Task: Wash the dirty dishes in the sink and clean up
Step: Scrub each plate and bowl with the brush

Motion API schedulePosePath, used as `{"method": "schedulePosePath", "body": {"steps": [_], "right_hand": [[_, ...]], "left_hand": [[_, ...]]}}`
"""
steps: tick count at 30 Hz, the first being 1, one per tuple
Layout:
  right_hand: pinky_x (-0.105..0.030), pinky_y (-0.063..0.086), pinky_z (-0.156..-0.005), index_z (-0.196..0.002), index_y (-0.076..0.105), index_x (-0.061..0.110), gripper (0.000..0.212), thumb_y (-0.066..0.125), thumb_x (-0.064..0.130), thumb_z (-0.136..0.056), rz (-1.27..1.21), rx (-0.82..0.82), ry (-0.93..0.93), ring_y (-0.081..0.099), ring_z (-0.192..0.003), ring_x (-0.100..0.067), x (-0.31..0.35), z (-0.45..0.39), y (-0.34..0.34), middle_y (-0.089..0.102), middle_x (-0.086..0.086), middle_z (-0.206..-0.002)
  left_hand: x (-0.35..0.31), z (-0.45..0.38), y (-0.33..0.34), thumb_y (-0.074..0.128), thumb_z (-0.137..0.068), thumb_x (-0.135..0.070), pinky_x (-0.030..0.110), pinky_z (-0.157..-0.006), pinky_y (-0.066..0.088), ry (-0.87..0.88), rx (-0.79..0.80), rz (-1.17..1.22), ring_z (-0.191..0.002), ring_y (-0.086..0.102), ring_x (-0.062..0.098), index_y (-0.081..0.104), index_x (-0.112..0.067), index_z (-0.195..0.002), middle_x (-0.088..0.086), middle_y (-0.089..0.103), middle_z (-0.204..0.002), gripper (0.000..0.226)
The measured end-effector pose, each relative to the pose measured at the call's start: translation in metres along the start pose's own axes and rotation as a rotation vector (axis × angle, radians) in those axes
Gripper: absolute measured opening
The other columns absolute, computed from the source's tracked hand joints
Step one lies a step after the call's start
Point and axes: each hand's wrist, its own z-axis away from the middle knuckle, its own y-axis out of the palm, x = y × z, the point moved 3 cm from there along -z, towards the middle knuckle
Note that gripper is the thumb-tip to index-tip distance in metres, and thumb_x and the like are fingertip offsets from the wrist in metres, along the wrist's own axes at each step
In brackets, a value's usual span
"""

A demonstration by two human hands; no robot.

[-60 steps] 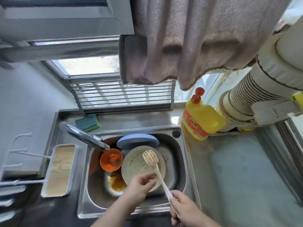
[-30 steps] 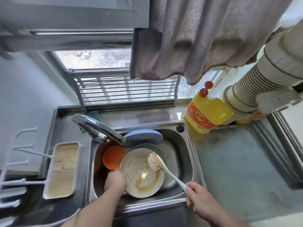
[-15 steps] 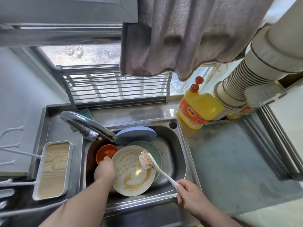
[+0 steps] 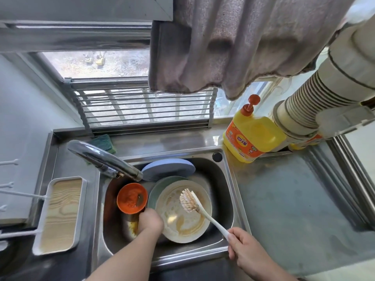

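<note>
Left hand [image 4: 150, 220] grip curled on cream plate [image 4: 183, 211] rim; right hand [image 4: 242, 245] grip closed round brush [image 4: 189, 202] handle.

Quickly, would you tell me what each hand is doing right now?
Left hand: grips the cream plate by its rim.
Right hand: holds the dish brush.

In the shiny grey metal sink [image 4: 227, 179], the cream plate [image 4: 178, 232] has brown smears, and the small bowl [image 4: 132, 198] left of it is orange with red sauce. Behind the cream plate are a green plate [image 4: 156, 191] and a pale blue plate [image 4: 167, 169]. The dish brush [image 4: 189, 202] over the sink is white with pale pink bristles, the soap bottle [image 4: 253, 136] behind the sink is yellow with an orange label and pump, and the sponge [image 4: 102, 139] is green.
</note>
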Motion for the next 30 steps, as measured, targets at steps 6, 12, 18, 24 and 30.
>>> {"method": "schedulePosePath", "body": {"steps": [6, 12, 18, 24, 30], "right_hand": [[-0.020, 0.037, -0.054, -0.095, 0.063, 0.009, 0.022, 0.048, 0.018, -0.109, -0.028, -0.014, -0.006, 0.046, -0.048, -0.005, -0.002, -0.004, -0.010, 0.063, -0.001, -0.061], [-0.013, 0.034, -0.044, -0.097, 0.063, 0.009, 0.020, 0.047, 0.015, -0.109, -0.064, -0.031, -0.002, 0.042, -0.038, -0.002, -0.001, -0.006, -0.018, 0.063, -0.003, -0.062], [-0.014, 0.031, -0.039, -0.098, 0.061, 0.003, 0.022, 0.045, 0.013, -0.110, -0.127, -0.029, 0.043, 0.038, -0.036, -0.005, -0.008, -0.007, -0.024, 0.061, -0.006, -0.062], [-0.015, 0.031, -0.039, -0.097, 0.063, 0.008, 0.022, 0.046, 0.015, -0.110, -0.127, -0.034, 0.058, 0.039, -0.037, -0.007, -0.018, -0.014, -0.034, 0.061, -0.004, -0.059], [-0.016, 0.031, -0.039, -0.100, 0.061, 0.004, 0.021, 0.046, 0.015, -0.110, -0.138, 0.000, 0.055, 0.039, -0.038, -0.008, -0.013, -0.011, -0.033, 0.061, -0.006, -0.061]], "left_hand": [[-0.016, -0.006, 0.036, 0.061, -0.097, -0.015, 0.037, -0.081, 0.062, -0.266, 0.143, 0.580, -0.094, 0.067, 0.032, 0.067, -0.001, -0.121, 0.019, 0.069, -0.114, 0.029], [-0.045, -0.003, 0.033, 0.059, -0.099, -0.012, 0.033, -0.066, 0.053, -0.441, 0.210, 1.031, -0.079, 0.062, 0.027, 0.065, -0.003, -0.111, 0.016, 0.065, -0.099, 0.016], [-0.067, -0.017, 0.039, 0.049, -0.101, -0.019, 0.044, -0.090, 0.058, -0.322, 0.297, 0.901, -0.099, 0.066, 0.031, 0.058, -0.004, -0.134, 0.020, 0.067, -0.120, 0.037], [-0.043, -0.034, 0.045, 0.054, -0.082, -0.021, 0.039, -0.077, 0.060, -0.248, 0.339, 0.759, -0.092, 0.069, 0.033, 0.045, -0.012, -0.144, 0.019, 0.068, -0.112, 0.063], [-0.040, -0.009, 0.019, 0.067, -0.088, -0.030, 0.046, -0.102, 0.055, -0.064, 0.311, 0.555, -0.110, 0.064, 0.032, 0.055, -0.010, -0.142, 0.011, 0.066, -0.121, 0.058]]}}
